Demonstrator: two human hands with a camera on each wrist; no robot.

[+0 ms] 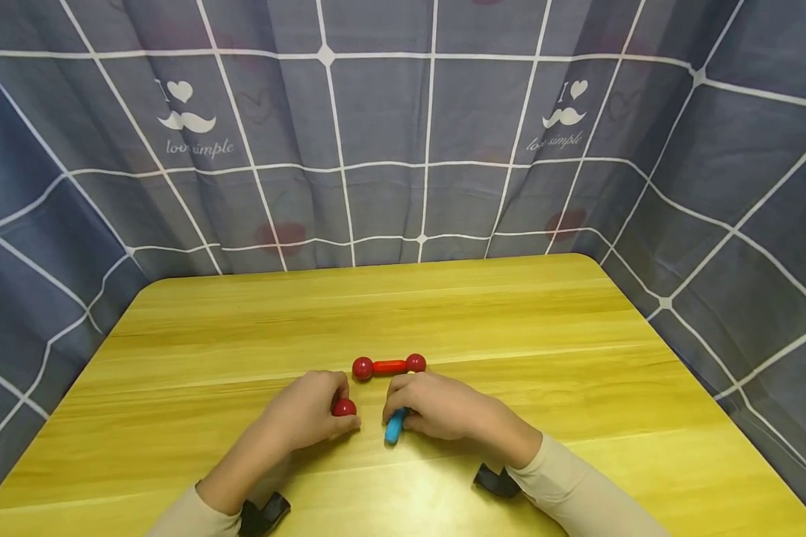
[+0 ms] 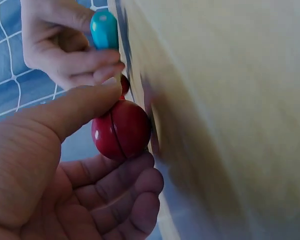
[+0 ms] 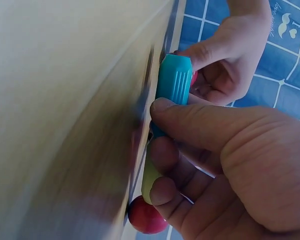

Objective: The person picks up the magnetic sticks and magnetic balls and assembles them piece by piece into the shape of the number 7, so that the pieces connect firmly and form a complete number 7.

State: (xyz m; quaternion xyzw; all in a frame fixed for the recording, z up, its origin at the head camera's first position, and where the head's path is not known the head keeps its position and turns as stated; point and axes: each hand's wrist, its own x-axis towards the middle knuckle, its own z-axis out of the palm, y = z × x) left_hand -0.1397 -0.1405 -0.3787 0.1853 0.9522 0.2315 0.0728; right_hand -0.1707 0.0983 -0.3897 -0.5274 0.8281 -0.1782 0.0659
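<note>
My left hand [image 1: 307,410] pinches a shiny red ball [image 2: 121,130] with a thin seam, between thumb and fingers, at the table surface. My right hand [image 1: 436,406] grips a blue ridged bar [image 3: 174,80] between thumb and fingers; its free end points toward the near edge. By the right fingertips in the right wrist view shows a yellow-green bar [image 3: 149,177], partly hidden by the fingers. Just beyond both hands a red bar [image 1: 389,367] lies between a left red ball [image 1: 363,368] and a right red ball [image 1: 416,362].
The wooden table [image 1: 242,328] spreads around the hands. A grey-blue curtain [image 1: 383,112] with white lines stands along its back and sides. Each wrist carries a black strap-like mount, one near the left sleeve [image 1: 191,518] and one near the right sleeve [image 1: 571,477].
</note>
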